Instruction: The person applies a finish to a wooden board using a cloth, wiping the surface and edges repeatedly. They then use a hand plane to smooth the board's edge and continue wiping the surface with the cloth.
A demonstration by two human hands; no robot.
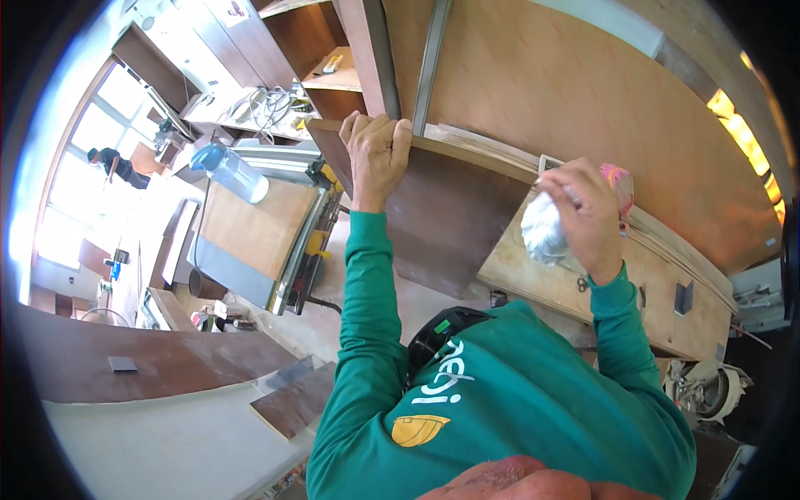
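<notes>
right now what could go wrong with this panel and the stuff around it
The brown panel could tip if the left hand loses its grip, since only that hand visibly holds its top edge. The right hand, busy with a bunched white cloth, might be slow to help. A sleeve or the cloth may also knock the scissors lying nearby.
</notes>
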